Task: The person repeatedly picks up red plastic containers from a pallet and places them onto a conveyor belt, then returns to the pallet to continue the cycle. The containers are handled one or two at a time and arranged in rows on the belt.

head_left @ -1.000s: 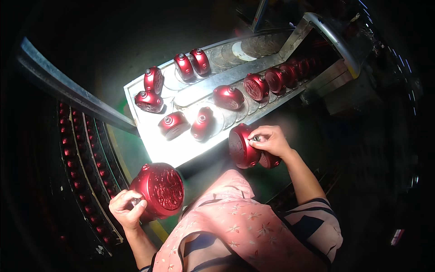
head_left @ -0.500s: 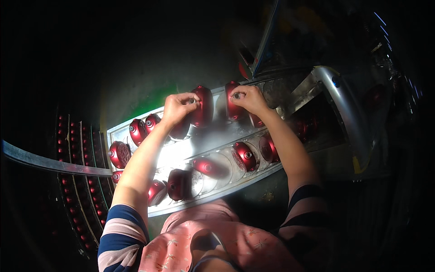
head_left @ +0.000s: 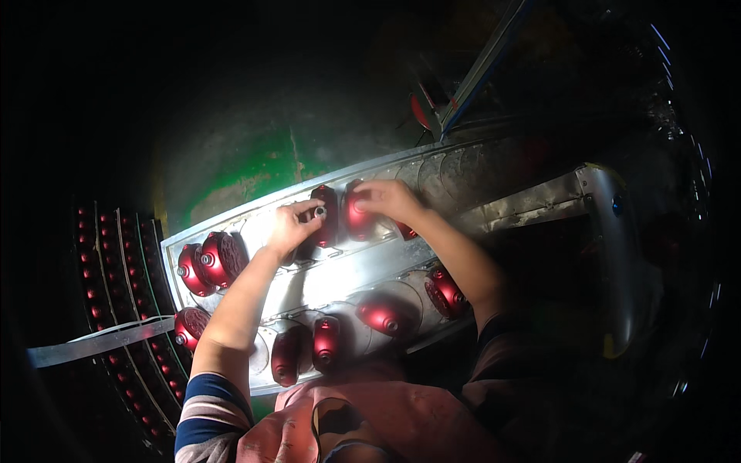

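My left hand (head_left: 289, 230) pinches the small round stud of a glossy red domed part (head_left: 328, 220) over the far row of a pale metal conveyor (head_left: 340, 279). Just right of it, my right hand (head_left: 391, 201) has its fingers closed at the face of a second red domed part (head_left: 357, 216); its stud is hidden by them. Both parts stand on edge, close together but apart. Beneath my right wrist another red part (head_left: 406, 231) shows partly. Two more red parts, a left one (head_left: 194, 270) and a right one (head_left: 221, 258), lean together at the far row's left end.
Along the near row sit several red parts, among them a tilted one (head_left: 388, 315) and an upright one (head_left: 326, 343). Racks of small red pieces (head_left: 127, 309) stand at left, behind a metal rail (head_left: 100, 346). A curved metal guard (head_left: 610, 255) rises at right.
Both hands have come lower in the view with their red parts and closer together. The view has shifted, and the conveyor and other red parts appear in different places.
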`<state>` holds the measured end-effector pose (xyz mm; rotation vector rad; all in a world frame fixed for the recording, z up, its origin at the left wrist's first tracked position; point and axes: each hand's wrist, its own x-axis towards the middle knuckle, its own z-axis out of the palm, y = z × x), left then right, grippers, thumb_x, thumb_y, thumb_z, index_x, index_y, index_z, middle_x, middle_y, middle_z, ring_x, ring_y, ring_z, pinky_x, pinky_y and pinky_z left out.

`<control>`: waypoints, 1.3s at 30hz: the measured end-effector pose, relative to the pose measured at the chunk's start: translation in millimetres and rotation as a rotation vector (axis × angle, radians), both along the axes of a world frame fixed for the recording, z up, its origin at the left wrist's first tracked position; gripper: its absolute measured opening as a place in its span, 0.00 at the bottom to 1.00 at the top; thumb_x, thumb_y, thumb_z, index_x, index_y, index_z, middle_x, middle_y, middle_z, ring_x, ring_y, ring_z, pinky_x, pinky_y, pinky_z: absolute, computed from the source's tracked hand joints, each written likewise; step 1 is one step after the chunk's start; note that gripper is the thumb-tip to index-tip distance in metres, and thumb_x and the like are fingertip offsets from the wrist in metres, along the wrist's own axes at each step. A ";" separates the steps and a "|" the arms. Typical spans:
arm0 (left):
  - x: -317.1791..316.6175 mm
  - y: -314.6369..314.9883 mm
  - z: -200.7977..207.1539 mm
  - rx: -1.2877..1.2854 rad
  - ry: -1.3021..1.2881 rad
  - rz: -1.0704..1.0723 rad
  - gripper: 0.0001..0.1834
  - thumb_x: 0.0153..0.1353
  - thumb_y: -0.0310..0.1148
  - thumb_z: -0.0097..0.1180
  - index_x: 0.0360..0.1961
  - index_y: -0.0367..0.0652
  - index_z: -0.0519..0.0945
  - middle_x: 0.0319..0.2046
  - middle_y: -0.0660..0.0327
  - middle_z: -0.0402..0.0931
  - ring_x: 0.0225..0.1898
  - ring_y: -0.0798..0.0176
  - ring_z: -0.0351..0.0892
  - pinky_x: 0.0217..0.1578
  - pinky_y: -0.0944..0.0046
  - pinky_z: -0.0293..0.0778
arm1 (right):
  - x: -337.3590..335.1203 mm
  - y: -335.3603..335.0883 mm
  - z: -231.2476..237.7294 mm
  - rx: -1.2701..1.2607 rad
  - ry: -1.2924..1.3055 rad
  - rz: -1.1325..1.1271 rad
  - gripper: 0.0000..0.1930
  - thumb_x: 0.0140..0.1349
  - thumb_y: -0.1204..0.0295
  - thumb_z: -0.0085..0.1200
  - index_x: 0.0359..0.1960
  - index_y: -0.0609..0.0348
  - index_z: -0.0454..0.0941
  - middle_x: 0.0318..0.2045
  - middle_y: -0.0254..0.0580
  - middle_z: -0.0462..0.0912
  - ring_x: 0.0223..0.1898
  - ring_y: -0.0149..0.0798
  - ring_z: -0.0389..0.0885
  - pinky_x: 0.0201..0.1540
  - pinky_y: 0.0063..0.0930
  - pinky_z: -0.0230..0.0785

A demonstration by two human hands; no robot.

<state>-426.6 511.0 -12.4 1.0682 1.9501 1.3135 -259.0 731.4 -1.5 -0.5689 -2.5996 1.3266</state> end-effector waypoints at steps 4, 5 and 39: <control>-22.7 -21.6 5.6 0.170 -0.150 0.239 0.12 0.63 0.26 0.58 0.47 0.39 0.83 0.21 0.76 0.68 0.24 0.81 0.63 0.27 0.78 0.61 | 8.0 21.7 10.6 -0.175 0.318 -0.142 0.09 0.61 0.77 0.61 0.44 0.60 0.83 0.18 0.19 0.63 0.20 0.15 0.58 0.22 0.13 0.50; -27.3 -23.7 2.4 0.314 -0.273 0.257 0.11 0.65 0.28 0.57 0.47 0.38 0.83 0.22 0.74 0.70 0.24 0.81 0.64 0.26 0.78 0.62 | 7.8 27.5 10.6 -0.131 0.395 -0.191 0.08 0.61 0.77 0.60 0.43 0.60 0.83 0.17 0.18 0.64 0.20 0.14 0.58 0.21 0.15 0.48; 266.9 -785.7 -17.5 0.527 -0.367 1.778 0.15 0.68 0.36 0.52 0.46 0.37 0.82 0.27 0.66 0.78 0.26 0.77 0.70 0.27 0.77 0.65 | -134.8 -675.3 56.8 -0.360 -0.020 1.171 0.22 0.57 0.82 0.62 0.55 0.60 0.75 0.32 0.32 0.79 0.35 0.25 0.77 0.38 0.19 0.72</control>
